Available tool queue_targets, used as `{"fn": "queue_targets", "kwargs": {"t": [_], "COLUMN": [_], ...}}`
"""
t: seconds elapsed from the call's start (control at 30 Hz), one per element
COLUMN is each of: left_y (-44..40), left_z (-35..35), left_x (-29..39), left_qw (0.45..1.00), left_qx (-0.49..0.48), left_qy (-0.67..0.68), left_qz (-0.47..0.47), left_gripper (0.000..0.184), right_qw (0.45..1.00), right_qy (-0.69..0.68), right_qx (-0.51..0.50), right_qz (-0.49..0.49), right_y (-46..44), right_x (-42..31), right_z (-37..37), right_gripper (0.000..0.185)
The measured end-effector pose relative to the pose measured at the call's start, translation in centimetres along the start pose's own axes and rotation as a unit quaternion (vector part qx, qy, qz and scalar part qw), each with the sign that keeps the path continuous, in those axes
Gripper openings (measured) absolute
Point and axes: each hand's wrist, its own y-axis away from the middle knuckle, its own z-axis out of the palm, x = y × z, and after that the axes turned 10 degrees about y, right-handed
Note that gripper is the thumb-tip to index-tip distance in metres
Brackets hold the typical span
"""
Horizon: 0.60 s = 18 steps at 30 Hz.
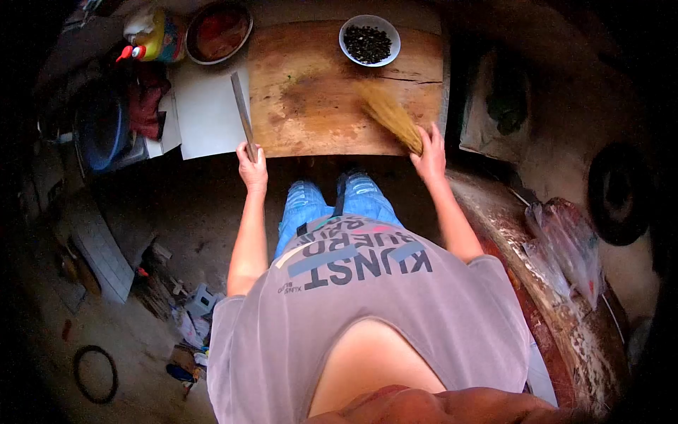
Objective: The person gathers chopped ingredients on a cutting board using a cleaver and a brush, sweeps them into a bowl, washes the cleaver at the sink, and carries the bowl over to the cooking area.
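My left hand (253, 168) is closed around the lower end of a long, narrow grey strip (241, 102), which points away from me over the left edge of the wooden board (282, 56). I cannot make out whether the strip is metal or wood. In my right hand (430, 155) is a straw hand broom (394, 120), its bristles slanting to the upper left over the board and blurred at the tip. Beyond the broom, a white bowl (395, 49) with small dark pieces in it stands at the board's far side.
A dark-rimmed bowl (191, 44) with reddish contents stands at the back left, beside a yellow bottle (168, 32) with a red cap. A white sheet or panel (205, 106) lies left of the board. Clear plastic bags (565, 240) are at the right.
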Motion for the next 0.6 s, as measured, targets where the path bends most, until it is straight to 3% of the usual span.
{"fn": "queue_targets", "kwargs": {"t": [0.07,0.1,0.27,0.37,0.4,0.47,0.5,0.53,0.6], "left_y": [1.7,2.4,6.2,8.0,8.3,9.0,9.2,9.4,9.6], "left_z": [-0.5,-1.0,-3.1,-4.2,-4.3,-4.6,-4.7,-5.1,-5.9], "left_x": [0.6,0.9,1.7,3.6,4.3,6.2,7.2,7.2,8.9], "left_qw": [1.0,1.0,0.998,0.995,0.995,0.975,0.974,0.968,0.967], "left_qx": [0.024,0.017,0.032,0.027,0.029,0.027,0.03,0.019,0.017], "left_qy": [-0.012,-0.003,0.063,0.094,0.092,0.219,0.225,0.249,0.256], "left_qz": [-0.009,-0.007,0.001,0.035,0.034,-0.008,-0.001,0.012,0.007], "left_gripper": [0.038,0.036,0.036,0.037,0.037,0.036,0.036,0.04,0.042], "right_qw": [0.98,0.974,0.988,0.948,0.943,0.839,0.799,0.756,0.835], "right_qy": [-0.117,-0.1,-0.11,-0.146,-0.189,-0.08,-0.085,-0.116,-0.231], "right_qx": [-0.161,-0.204,-0.095,-0.281,-0.266,-0.491,-0.504,-0.543,-0.402], "right_qz": [0.016,0.012,-0.059,0.041,-0.066,-0.221,-0.317,-0.347,-0.297], "right_y": [0.1,-0.1,-2.7,-2.0,-0.4,3.9,6.5,5.5,5.3], "right_x": [-1.9,-2.7,-4.3,-8.8,-11.0,-16.8,-18.7,-20.7,-20.4], "right_z": [-1.9,-2.2,1.7,3.7,4.5,5.4,5.9,-0.5,1.3], "right_gripper": [0.084,0.086,0.077,0.07,0.064,0.064,0.068,0.068,0.072]}}
